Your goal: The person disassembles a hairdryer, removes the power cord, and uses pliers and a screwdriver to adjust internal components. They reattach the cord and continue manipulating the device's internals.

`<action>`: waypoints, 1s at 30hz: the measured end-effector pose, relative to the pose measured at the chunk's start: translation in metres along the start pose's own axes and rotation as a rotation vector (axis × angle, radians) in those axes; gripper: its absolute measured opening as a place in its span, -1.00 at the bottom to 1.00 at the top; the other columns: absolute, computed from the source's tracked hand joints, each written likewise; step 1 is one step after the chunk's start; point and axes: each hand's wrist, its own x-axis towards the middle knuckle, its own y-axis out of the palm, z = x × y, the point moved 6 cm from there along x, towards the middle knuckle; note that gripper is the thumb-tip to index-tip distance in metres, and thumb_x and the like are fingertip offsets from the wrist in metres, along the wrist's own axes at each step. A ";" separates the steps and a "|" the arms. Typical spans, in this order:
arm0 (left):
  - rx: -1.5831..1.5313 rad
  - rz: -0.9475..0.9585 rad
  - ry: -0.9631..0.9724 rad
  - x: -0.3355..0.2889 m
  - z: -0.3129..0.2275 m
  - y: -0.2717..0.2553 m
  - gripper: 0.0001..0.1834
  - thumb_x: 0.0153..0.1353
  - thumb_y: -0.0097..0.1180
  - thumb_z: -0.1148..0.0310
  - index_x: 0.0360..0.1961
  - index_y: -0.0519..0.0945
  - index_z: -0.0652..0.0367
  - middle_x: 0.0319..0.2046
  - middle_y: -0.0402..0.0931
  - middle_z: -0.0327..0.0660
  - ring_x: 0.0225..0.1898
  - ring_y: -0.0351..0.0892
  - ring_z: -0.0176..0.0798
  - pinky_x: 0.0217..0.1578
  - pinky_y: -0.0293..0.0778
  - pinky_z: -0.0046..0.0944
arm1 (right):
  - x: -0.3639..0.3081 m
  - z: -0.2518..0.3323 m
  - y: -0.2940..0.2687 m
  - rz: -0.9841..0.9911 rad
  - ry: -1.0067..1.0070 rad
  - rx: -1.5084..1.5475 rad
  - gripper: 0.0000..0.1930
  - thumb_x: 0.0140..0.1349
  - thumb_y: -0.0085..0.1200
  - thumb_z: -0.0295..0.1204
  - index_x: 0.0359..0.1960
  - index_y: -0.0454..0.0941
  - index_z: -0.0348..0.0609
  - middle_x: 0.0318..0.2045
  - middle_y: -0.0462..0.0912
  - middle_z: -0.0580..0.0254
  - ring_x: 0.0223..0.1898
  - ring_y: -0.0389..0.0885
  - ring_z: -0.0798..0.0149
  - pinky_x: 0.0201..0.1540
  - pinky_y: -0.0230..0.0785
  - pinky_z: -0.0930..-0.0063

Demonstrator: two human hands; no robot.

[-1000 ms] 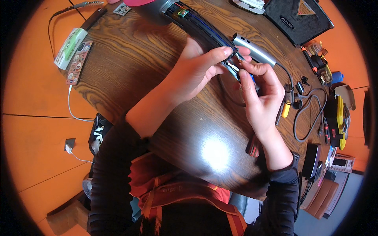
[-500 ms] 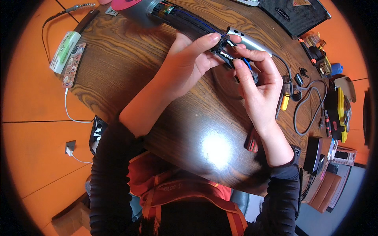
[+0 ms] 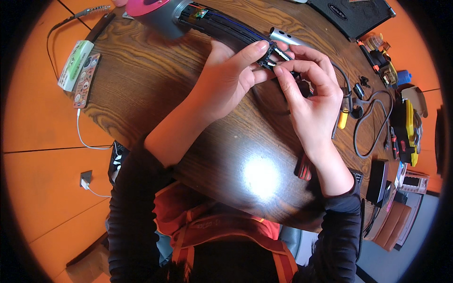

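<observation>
An opened hair dryer [image 3: 172,21] with a pink and grey head lies across the far side of the table. Its bare black handle [image 3: 226,32] runs down to the right, with a small green circuit board [image 3: 200,13] and a blue wire along it. My left hand [image 3: 229,78] is closed round the lower end of this handle, thumb on top. At that end, beside white and black inner parts [image 3: 282,54], the thumb and forefinger of my right hand [image 3: 314,87] are pinched together. What lies between those fingertips is too small to make out.
Beyond my hands lies a silver tube [image 3: 285,35]. To the right are a yellow-handled screwdriver [image 3: 343,119], a looped grey cable [image 3: 363,141] and a yellow tool case [image 3: 412,127]. A phone [image 3: 87,80] and a black speaker [image 3: 347,16] rest near the table's edges.
My right thumb and fingers have shifted slightly left and up against the handle's end. The white part there now shows more plainly. The view has moved a little.
</observation>
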 end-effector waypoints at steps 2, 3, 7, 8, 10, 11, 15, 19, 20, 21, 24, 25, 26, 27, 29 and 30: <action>0.011 0.011 -0.023 0.000 0.001 0.000 -0.63 0.20 -0.19 0.43 0.04 0.14 0.25 -0.11 0.35 -0.01 -0.04 0.39 -0.12 -0.04 0.39 -0.17 | 0.001 0.002 -0.001 0.014 -0.013 0.001 -0.91 -0.13 0.18 -0.52 -0.55 0.54 -0.22 -0.28 0.50 0.15 -0.31 0.51 0.28 -0.28 0.36 0.52; 0.021 0.012 -0.027 -0.001 0.002 0.001 -0.62 0.20 -0.19 0.43 0.04 0.14 0.25 -0.11 0.35 -0.02 -0.04 0.39 -0.12 -0.04 0.39 -0.17 | 0.001 0.001 -0.001 0.025 -0.003 -0.003 -0.92 -0.13 0.18 -0.52 -0.58 0.53 -0.23 -0.27 0.50 0.14 -0.32 0.51 0.28 -0.28 0.35 0.53; -0.009 0.031 0.014 -0.005 0.002 0.006 -0.62 0.19 -0.16 0.45 0.04 0.13 0.20 -0.12 0.36 -0.05 -0.05 0.39 -0.15 -0.05 0.39 -0.16 | 0.001 -0.001 0.000 0.070 0.032 0.047 -0.93 -0.13 0.15 -0.54 -0.60 0.52 -0.24 -0.27 0.50 0.15 -0.31 0.51 0.28 -0.27 0.35 0.53; 0.000 0.014 -0.003 -0.006 0.003 0.006 -0.62 0.19 -0.16 0.45 0.03 0.13 0.19 -0.13 0.36 -0.06 -0.05 0.39 -0.17 -0.05 0.40 -0.16 | 0.001 -0.003 0.001 0.077 0.044 0.089 -0.94 -0.13 0.15 -0.54 -0.60 0.52 -0.25 -0.27 0.50 0.15 -0.31 0.51 0.29 -0.26 0.34 0.53; 0.022 0.010 -0.007 -0.007 0.003 0.006 -0.62 0.18 -0.15 0.46 0.03 0.13 0.16 -0.14 0.36 -0.08 -0.07 0.40 -0.19 -0.06 0.40 -0.18 | 0.003 -0.007 0.003 0.096 0.058 0.170 -0.94 -0.13 0.14 -0.55 -0.60 0.52 -0.24 -0.28 0.50 0.15 -0.31 0.51 0.30 -0.25 0.34 0.53; 0.051 -0.015 -0.015 -0.007 0.004 0.005 -0.62 0.18 -0.15 0.47 0.03 0.13 0.16 -0.14 0.36 -0.09 -0.07 0.40 -0.21 -0.07 0.41 -0.19 | 0.003 -0.008 0.003 0.105 0.060 0.210 -0.94 -0.13 0.14 -0.55 -0.59 0.52 -0.24 -0.28 0.50 0.16 -0.30 0.51 0.30 -0.25 0.33 0.53; 0.119 -0.074 0.031 -0.008 0.004 0.004 -0.61 0.19 -0.15 0.48 0.04 0.12 0.15 -0.13 0.33 -0.13 -0.10 0.40 -0.25 -0.09 0.43 -0.20 | 0.001 -0.010 0.005 0.116 0.079 0.228 -0.94 -0.12 0.14 -0.54 -0.57 0.52 -0.22 -0.29 0.51 0.18 -0.27 0.51 0.31 -0.21 0.31 0.54; 0.060 -0.090 0.049 -0.007 0.004 0.003 -0.60 0.20 -0.17 0.46 0.06 0.09 0.15 -0.12 0.31 -0.16 -0.10 0.40 -0.27 -0.12 0.44 -0.22 | -0.001 -0.011 0.007 0.103 0.153 0.246 -0.92 -0.13 0.16 -0.53 -0.56 0.52 -0.21 -0.29 0.53 0.15 -0.23 0.51 0.29 -0.18 0.30 0.52; 0.056 -0.080 0.043 -0.007 0.005 0.004 -0.61 0.21 -0.17 0.45 0.06 0.10 0.14 -0.12 0.31 -0.15 -0.10 0.39 -0.27 -0.11 0.43 -0.22 | 0.000 -0.011 0.008 0.110 0.143 0.220 -0.92 -0.13 0.16 -0.53 -0.57 0.52 -0.21 -0.28 0.54 0.15 -0.22 0.51 0.29 -0.18 0.30 0.51; 0.043 -0.069 0.034 -0.007 0.005 0.004 -0.61 0.21 -0.17 0.44 0.06 0.10 0.14 -0.12 0.31 -0.15 -0.09 0.39 -0.26 -0.10 0.43 -0.21 | 0.000 -0.011 0.007 0.109 0.143 0.191 -0.92 -0.13 0.17 -0.53 -0.57 0.52 -0.22 -0.28 0.55 0.14 -0.21 0.51 0.29 -0.17 0.29 0.50; -0.004 -0.029 0.009 -0.007 0.006 0.006 -0.62 0.22 -0.17 0.40 0.06 0.12 0.13 -0.11 0.32 -0.15 -0.07 0.38 -0.25 -0.08 0.41 -0.18 | 0.000 -0.016 0.008 0.149 0.256 0.292 -0.93 -0.12 0.17 -0.53 -0.59 0.52 -0.23 -0.29 0.56 0.10 -0.21 0.51 0.28 -0.14 0.29 0.47; -0.024 -0.004 0.013 -0.007 0.005 0.007 -0.62 0.22 -0.18 0.39 0.06 0.13 0.12 -0.10 0.32 -0.14 -0.06 0.38 -0.24 -0.07 0.40 -0.17 | 0.001 -0.017 0.007 0.153 0.276 0.322 -0.93 -0.12 0.16 -0.53 -0.59 0.52 -0.24 -0.30 0.56 0.10 -0.21 0.51 0.28 -0.12 0.28 0.47; -0.033 -0.005 -0.015 -0.007 0.007 0.006 -0.61 0.21 -0.16 0.39 0.06 0.13 0.13 -0.10 0.32 -0.13 -0.05 0.38 -0.23 -0.06 0.39 -0.16 | 0.000 -0.018 0.006 0.158 0.297 0.352 -0.93 -0.11 0.16 -0.54 -0.60 0.52 -0.25 -0.30 0.56 0.09 -0.21 0.52 0.28 -0.11 0.28 0.46; -0.046 0.004 -0.030 -0.007 0.007 0.005 -0.60 0.20 -0.15 0.40 0.06 0.13 0.14 -0.09 0.33 -0.12 -0.05 0.38 -0.22 -0.05 0.38 -0.14 | 0.000 -0.019 0.005 0.162 0.313 0.378 -0.93 -0.11 0.16 -0.54 -0.60 0.52 -0.26 -0.30 0.56 0.08 -0.21 0.52 0.28 -0.10 0.27 0.46; -0.077 0.043 -0.057 -0.006 0.008 0.005 -0.57 0.17 -0.13 0.42 0.06 0.13 0.15 -0.08 0.33 -0.10 -0.04 0.38 -0.20 -0.03 0.36 -0.12 | 0.000 -0.018 0.002 0.148 0.316 0.362 -0.92 -0.10 0.16 -0.53 -0.60 0.51 -0.27 -0.31 0.57 0.07 -0.21 0.52 0.27 -0.09 0.27 0.46; -0.096 0.072 -0.069 -0.005 0.007 0.004 -0.56 0.15 -0.12 0.42 0.07 0.13 0.16 -0.07 0.33 -0.09 -0.03 0.38 -0.20 -0.02 0.35 -0.12 | 0.000 -0.018 0.002 0.142 0.315 0.352 -0.92 -0.09 0.15 -0.53 -0.60 0.51 -0.27 -0.31 0.57 0.07 -0.21 0.52 0.27 -0.08 0.27 0.46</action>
